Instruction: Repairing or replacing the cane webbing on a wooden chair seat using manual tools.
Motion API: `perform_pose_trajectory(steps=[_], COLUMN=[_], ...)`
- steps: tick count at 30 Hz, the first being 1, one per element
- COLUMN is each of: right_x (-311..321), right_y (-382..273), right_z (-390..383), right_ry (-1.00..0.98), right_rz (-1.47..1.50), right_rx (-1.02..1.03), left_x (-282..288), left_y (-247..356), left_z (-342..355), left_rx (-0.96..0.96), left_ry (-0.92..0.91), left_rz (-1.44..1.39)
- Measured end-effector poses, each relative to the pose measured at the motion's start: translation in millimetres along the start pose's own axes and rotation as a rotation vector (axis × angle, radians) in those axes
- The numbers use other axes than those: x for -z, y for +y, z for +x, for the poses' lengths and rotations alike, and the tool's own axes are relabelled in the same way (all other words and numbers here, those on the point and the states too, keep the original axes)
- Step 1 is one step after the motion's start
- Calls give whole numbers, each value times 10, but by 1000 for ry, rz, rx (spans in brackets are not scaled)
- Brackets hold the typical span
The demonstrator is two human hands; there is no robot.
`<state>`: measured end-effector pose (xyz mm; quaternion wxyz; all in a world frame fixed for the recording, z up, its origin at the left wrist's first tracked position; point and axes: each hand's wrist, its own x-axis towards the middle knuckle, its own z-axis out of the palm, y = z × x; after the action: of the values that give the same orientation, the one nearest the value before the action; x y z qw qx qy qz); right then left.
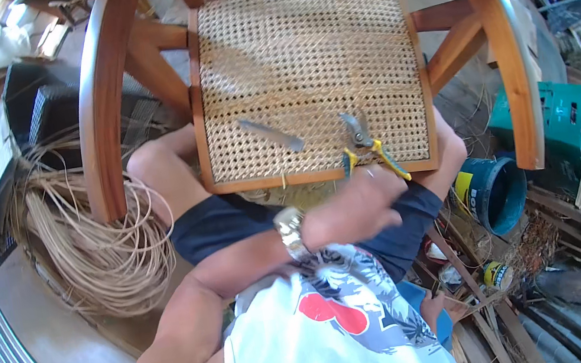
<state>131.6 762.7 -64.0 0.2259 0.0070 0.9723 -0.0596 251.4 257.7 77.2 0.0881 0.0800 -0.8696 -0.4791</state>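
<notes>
An upturned wooden chair frame with a woven cane seat panel [301,52] stands in front of me, its near edge over my lap. A pair of pruning shears [358,140] with yellow and green handles lies on the cane, blades apart. To their left lies a narrow grey metal blade-like tool [270,135]. My left hand [358,205], with a gold watch on its wrist, is at the panel's near edge by the shears' handles; its fingers are smeared by motion. Low on my right side, my right hand [433,309] shows only in part beside a blue object [444,327]; its fingers are mostly hidden.
A big coil of pale cane strands [101,247] lies on the left. On the right are a dark teal bucket [499,195], a green crate [550,135] and a small yellow-labelled can [497,274]. Wood strips and scraps litter the floor there. Curved chair legs [103,112] rise on both sides.
</notes>
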Motion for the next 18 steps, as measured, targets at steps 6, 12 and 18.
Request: perform_pose_trajectory(steps=[6, 12, 18], right_x=[183, 683, 542], right_y=[-253, -2483, -4119], right_z=[58, -6, -420], right_ry=[328, 294, 227], right_rz=[-183, 466, 55], right_rx=[149, 594, 1239], left_x=[918, 1136, 817], left_y=[-590, -844, -769], left_z=[-657, -1135, -1281], left_rx=[437, 524, 394], left_ry=[457, 555, 544], left_rz=[15, 349, 376])
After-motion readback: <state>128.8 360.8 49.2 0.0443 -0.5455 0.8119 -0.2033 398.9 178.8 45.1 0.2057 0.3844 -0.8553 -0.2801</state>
